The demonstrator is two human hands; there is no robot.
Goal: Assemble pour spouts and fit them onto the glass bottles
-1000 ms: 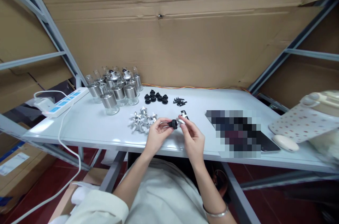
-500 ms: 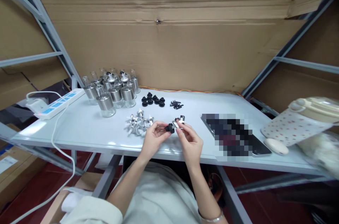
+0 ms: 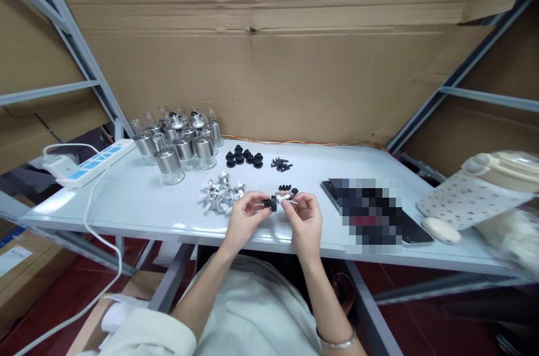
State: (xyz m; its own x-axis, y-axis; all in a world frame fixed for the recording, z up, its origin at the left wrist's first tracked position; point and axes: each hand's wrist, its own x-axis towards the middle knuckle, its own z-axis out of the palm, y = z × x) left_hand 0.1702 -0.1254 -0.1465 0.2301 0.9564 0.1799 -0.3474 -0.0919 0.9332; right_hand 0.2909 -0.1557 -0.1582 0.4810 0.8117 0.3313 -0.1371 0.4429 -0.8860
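Between the fingers of my left hand point(image 3: 248, 218) is a black ribbed stopper point(image 3: 270, 204), lying on its side. My right hand point(image 3: 306, 221) pinches a silver pour spout point(image 3: 283, 197) with a black tip, its base against the stopper. The two parts meet in front of me, just above the table's near edge. Left of my left hand lies a pile of silver pour spouts point(image 3: 221, 194). Small black pieces point(image 3: 285, 187) lie just behind my right hand. Farther back are a group of black stoppers point(image 3: 244, 156) and a scatter of thin black pieces point(image 3: 281, 164).
Glass bottles with steel sleeves point(image 3: 169, 163) stand at the back left, two topped with spouts. A power strip point(image 3: 99, 164) with a white cable lies at the left. On the right are a blurred-out dark device point(image 3: 415, 232), a cream oval object point(image 3: 441, 230) and a dotted container point(image 3: 448, 199).
The spout in my right hand has turned to lie more level, in line with the stopper. My left hand keeps its grip on the stopper and has hardly moved.
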